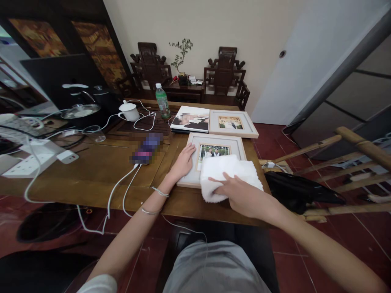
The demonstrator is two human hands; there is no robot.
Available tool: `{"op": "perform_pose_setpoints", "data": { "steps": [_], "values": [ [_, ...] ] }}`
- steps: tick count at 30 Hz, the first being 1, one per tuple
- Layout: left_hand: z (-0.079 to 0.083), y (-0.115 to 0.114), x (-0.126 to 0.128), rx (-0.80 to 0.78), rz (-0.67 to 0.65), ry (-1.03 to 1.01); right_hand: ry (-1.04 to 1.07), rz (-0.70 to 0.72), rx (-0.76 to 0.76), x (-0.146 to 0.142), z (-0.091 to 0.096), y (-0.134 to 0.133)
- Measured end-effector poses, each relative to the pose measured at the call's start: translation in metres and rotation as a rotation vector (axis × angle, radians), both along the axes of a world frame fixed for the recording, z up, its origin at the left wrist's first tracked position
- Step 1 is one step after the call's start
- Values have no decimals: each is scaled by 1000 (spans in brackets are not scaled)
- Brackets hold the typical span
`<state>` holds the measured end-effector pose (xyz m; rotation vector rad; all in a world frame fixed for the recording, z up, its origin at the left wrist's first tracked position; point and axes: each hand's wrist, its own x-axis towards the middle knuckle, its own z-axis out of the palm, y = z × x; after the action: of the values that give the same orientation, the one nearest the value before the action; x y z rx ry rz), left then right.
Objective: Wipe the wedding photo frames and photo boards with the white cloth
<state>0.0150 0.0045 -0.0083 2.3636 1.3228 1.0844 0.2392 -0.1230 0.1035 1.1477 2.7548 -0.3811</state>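
Note:
A light wooden picture frame (214,139) lies flat on the brown table, with a wide pale mat around a photo (210,151) of two people. My left hand (183,160) holds the frame by its left side, the fingers over the edge and mat. My right hand (236,191) grips a folded white towel (227,173), index finger stretched along it. The towel covers the frame's lower right part and the photo's lower edge, and overhangs toward the table's front.
Behind lie a second framed photo (249,127) and a square photo panel (186,112). Leftward are a phone (146,148) with white cables, a green bottle (163,101), a lidded white cup (128,111), a plastic cup (94,133) and a power strip (33,160). A bamboo rack (363,150) stands right.

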Motion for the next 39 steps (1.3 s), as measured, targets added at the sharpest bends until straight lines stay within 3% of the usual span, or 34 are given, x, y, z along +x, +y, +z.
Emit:
{"op": "perform_pose_setpoints", "data": {
  "steps": [4,7,12,15,18,25,28,32,39],
  "values": [
    [1,0,-1,-8,0,10,70,-5,31,-11,-10,9],
    [0,0,-2,-5,-7,3,98,-75,46,-11,-25,49],
    [0,0,-3,-4,-14,0,89,-279,368,2,-37,127],
    [1,-1,-3,-16,-12,8,42,-349,441,3,-39,149],
    [2,-2,-3,-27,-15,-10,-17,-299,402,-4,-43,139],
    [6,-3,4,-51,17,-54,-12,-61,125,-22,-28,48],
    [14,-8,7,-119,56,-141,19,19,68,-33,-21,31],
    [22,-15,10,-142,35,-253,14,26,144,-53,-25,47],
    [13,-12,5,-156,21,-149,3,-95,476,-67,-40,127]
  ]
}}
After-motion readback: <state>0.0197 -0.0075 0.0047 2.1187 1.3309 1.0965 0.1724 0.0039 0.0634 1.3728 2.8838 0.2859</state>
